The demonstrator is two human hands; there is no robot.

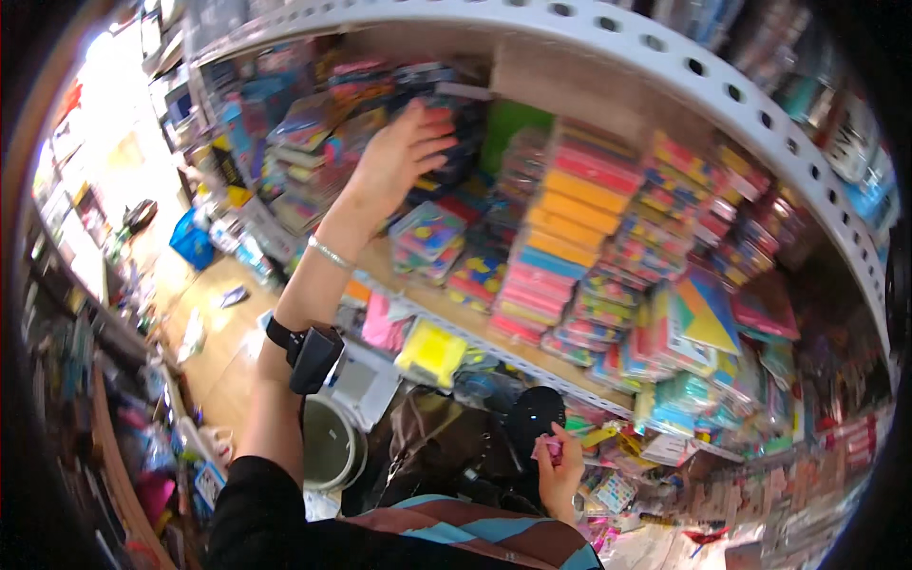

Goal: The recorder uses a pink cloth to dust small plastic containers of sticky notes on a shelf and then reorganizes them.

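My left hand reaches over a shelf of packaged goods, its fingers spread a little in front of dark packages; I see nothing held in it. Below it on the shelf lie clear packs with coloured pieces. To the right rises a tall stack of pink, orange and blue packs. My right hand is low, near my body, with its fingers closed on a small pink item. A black rounded object is just behind that hand.
The perforated metal shelf edge curves overhead. Below the shelf are a yellow package and a round bucket. A blue bag and scattered items lie on the wooden floor. Multicoloured packs are piled at right.
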